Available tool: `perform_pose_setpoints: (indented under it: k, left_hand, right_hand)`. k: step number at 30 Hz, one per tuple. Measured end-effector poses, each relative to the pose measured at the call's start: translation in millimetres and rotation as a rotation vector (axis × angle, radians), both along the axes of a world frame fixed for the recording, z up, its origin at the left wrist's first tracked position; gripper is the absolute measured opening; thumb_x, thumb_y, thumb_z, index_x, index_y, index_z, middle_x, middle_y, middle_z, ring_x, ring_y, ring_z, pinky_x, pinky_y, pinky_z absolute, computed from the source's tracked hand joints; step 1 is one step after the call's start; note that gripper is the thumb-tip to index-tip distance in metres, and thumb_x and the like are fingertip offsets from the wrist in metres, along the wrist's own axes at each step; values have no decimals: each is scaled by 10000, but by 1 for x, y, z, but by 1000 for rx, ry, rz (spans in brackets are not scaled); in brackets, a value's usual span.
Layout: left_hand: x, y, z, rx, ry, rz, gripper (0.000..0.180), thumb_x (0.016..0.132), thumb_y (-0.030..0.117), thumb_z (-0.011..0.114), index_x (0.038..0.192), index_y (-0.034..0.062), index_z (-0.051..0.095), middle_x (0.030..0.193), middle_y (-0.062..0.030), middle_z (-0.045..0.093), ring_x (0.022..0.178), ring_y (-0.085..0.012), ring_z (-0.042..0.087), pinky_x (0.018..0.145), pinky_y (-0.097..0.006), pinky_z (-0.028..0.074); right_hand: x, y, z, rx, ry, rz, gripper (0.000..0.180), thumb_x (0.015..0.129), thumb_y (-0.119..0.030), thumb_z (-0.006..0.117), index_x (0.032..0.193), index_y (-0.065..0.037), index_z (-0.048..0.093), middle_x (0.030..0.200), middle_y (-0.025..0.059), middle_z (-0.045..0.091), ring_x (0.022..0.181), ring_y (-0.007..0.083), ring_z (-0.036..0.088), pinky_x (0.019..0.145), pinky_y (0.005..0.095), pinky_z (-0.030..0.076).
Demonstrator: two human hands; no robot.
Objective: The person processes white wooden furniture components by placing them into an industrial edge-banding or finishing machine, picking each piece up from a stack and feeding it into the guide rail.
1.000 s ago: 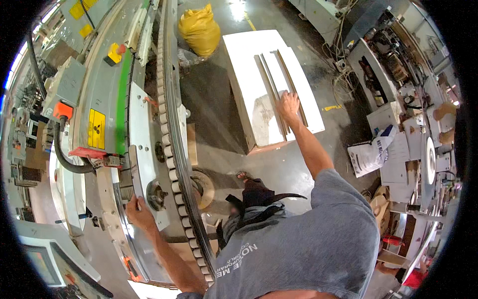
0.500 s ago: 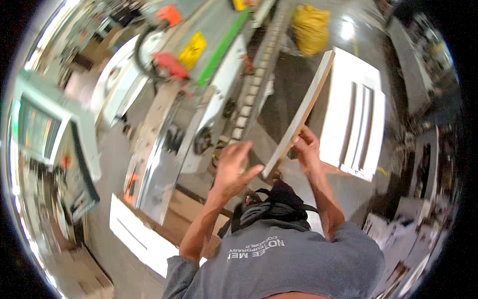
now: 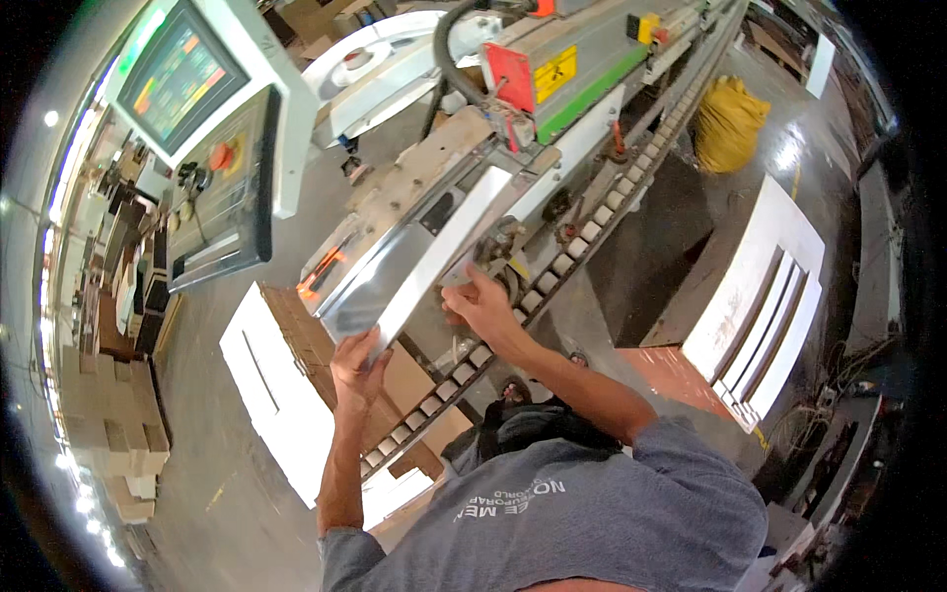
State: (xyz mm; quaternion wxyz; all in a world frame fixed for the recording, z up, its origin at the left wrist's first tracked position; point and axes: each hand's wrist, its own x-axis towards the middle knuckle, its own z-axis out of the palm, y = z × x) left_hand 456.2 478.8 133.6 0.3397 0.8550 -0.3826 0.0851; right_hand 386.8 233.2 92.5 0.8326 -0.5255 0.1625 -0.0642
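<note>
A narrow white panel (image 3: 439, 259) is held over the metal infeed table (image 3: 380, 266) of an edge-banding machine, its far end beside the machine head. My left hand (image 3: 361, 367) is closed on the panel's near end. To the right of the panel is my right hand (image 3: 488, 314), its fingers partly bent and apart, near the panel's side. Whether those fingers touch the panel I cannot tell. A roller track (image 3: 538, 296) runs along the machine just beyond my right hand.
A stack of white panels (image 3: 760, 296) stands at the right, another white stack (image 3: 271, 385) at the lower left. The machine's control console (image 3: 222, 187) juts in at the upper left. A yellow sack (image 3: 730, 123) sits on the floor at the far right.
The panel has moved left from beside the right-hand stack to over the infeed table. My left hand has closed on its near end; my right hand has loosened its hold. The view has turned left.
</note>
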Motion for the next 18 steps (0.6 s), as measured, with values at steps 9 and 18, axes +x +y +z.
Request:
perform_pose_setpoints:
  k: [9,18]
  left_hand:
    - [78,35,-46,-8,-122,80,375,691,57,797,1055,97,715,1047,-137,666,929,-320,614,788,-394,518]
    - [89,31,-49,4,-362,192,245,677,99,813,905,107,723,1007,-98,599,935,-312,552,795,-418,473]
  right_hand:
    - [91,35,-35,-163,-41,16,786,903,-34,575,1484,112,66,893,96,597,767,144,597,670,269,549]
    - [123,40,-31,5,-105,45,789,945,-119,541,1475,122,9,917,66,544,783,146,603,656,267,553]
